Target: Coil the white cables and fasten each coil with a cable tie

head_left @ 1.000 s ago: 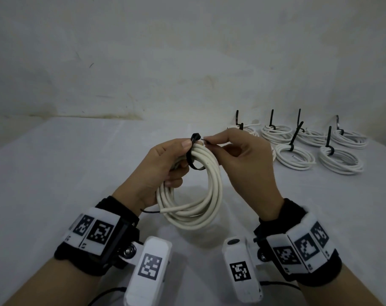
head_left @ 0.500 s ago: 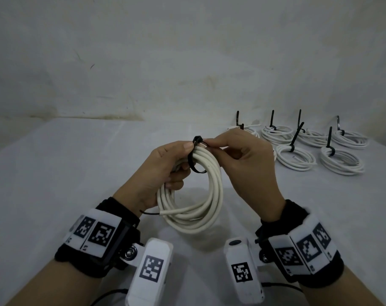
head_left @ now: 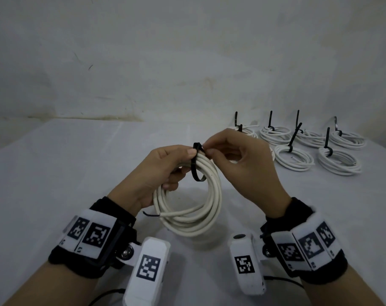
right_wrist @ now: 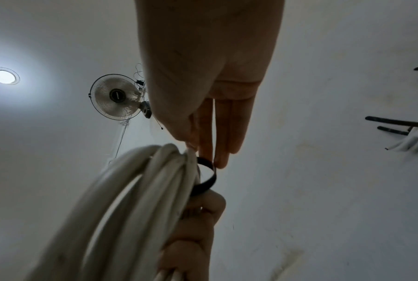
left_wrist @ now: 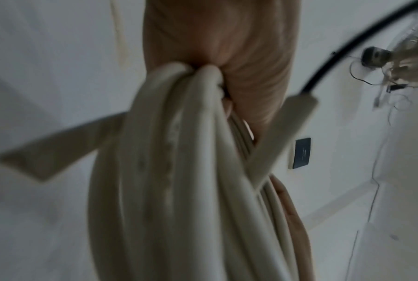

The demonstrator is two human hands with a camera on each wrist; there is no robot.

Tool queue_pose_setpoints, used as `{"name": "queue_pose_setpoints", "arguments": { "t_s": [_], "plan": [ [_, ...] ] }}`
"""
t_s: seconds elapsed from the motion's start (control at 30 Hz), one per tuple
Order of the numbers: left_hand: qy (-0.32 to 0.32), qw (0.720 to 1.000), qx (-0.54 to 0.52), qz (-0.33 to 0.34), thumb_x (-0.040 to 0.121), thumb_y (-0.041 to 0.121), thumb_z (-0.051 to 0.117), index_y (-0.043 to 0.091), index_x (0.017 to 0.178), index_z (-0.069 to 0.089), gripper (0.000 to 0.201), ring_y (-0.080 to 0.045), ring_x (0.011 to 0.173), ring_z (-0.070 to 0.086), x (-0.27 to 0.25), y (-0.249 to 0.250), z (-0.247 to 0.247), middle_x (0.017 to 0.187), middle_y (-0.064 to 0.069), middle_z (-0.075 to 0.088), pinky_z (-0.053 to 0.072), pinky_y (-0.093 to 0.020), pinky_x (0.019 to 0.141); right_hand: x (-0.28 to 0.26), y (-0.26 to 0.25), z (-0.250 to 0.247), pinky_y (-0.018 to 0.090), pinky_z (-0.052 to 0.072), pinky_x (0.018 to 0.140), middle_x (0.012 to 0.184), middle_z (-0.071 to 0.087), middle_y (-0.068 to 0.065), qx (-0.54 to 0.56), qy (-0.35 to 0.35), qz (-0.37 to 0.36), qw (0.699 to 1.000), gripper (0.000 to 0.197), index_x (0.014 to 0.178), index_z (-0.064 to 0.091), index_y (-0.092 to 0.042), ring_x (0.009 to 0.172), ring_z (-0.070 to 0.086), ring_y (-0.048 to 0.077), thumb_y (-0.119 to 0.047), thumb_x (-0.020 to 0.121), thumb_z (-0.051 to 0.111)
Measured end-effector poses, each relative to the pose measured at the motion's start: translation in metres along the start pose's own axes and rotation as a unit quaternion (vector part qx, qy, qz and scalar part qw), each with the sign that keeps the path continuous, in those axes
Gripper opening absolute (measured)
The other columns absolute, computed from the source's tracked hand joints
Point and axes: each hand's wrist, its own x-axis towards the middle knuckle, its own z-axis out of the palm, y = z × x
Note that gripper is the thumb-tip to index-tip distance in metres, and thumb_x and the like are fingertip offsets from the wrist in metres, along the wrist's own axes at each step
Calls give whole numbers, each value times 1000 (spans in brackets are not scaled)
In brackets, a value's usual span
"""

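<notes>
Gripping the coil (head_left: 188, 195) upright above the worktop (head_left: 55, 173), the left hand (head_left: 152, 173) steadies it; the right hand (head_left: 242, 164) pinches the tie (head_left: 196, 164) tail at the top, pointing rightward.

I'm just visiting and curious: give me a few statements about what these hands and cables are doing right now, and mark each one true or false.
1. The left hand holds the white coil off the table. True.
2. The cable tie looped round that coil is white. False: it is black.
3. The right hand pinches at the tie's top. True.
4. The finished coils lie to the person's left. False: they lie at the far right.
5. The finished coils have no ties. False: black ties stick up from them.
</notes>
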Motion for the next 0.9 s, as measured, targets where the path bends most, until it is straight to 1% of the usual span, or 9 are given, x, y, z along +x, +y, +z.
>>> {"name": "queue_pose_setpoints", "arguments": {
  "t_s": [0.13,0.2,0.27,0.4,0.47,0.57,0.7,0.83,0.9],
  "plan": [
    [7,998,64,13,72,33,62,22,67,75,18,-6,40,24,-2,1,0,49,7,41,18,-18,39,2,-2,0,20,55,70,80,71,-3,29,-24,53,998,12,95,68,-12,74,69,7,-4,89,62],
    [16,995,94,17,82,22,63,19,68,74,18,-7,40,25,-2,0,0,47,6,42,19,-18,39,2,-3,2,15,52,66,79,69,-9,10,-40,49,998,6,88,68,-14,72,67,5,-8,87,67],
    [29,992,121,21,88,14,60,16,73,74,21,-7,40,27,-1,-2,1,48,5,43,21,-18,39,2,-2,2,12,49,64,76,66,-13,-4,-46,51,998,9,82,67,-15,71,65,4,-6,85,69],
    [40,989,139,22,87,15,62,20,71,75,21,-9,43,28,-1,-2,3,51,4,46,23,-19,40,2,0,2,12,50,64,76,65,-5,-42,-28,19,999,9,78,67,-12,74,63,7,-4,83,69],
    [46,988,145,22,86,17,64,23,69,75,21,-9,43,28,-1,-2,4,52,5,47,24,-19,41,1,1,2,17,51,64,76,63,-2,-84,-28,1,996,6,79,66,-10,74,61,9,-7,84,67],
    [54,987,153,22,85,17,65,24,68,75,21,-10,44,30,-2,-4,5,52,6,48,25,-19,41,1,4,4,29,48,64,81,58,-2,-175,-55,3,983,7,84,60,-11,72,55,12,-14,90,61],
    [67,985,160,20,85,17,65,23,68,75,20,-9,44,31,-1,-4,7,51,7,49,26,-18,40,-1,0,8,32,39,65,86,49,-4,-223,-95,23,970,8,88,48,-15,70,48,15,-17,95,51],
    [74,982,171,26,84,18,65,20,73,75,16,-6,43,35,1,-5,10,50,10,50,28,-17,41,-2,-3,10,36,37,66,87,48,0,-223,-57,-1,973,8,89,47,-12,68,49,21,-13,96,49],
    [75,980,179,41,86,12,63,13,77,74,14,-1,40,41,0,-4,10,48,15,53,30,-12,41,-1,-4,10,34,37,65,86,48,1,-211,-42,-6,977,7,89,48,-9,67,48,19,-10,95,50]
  ]
}}
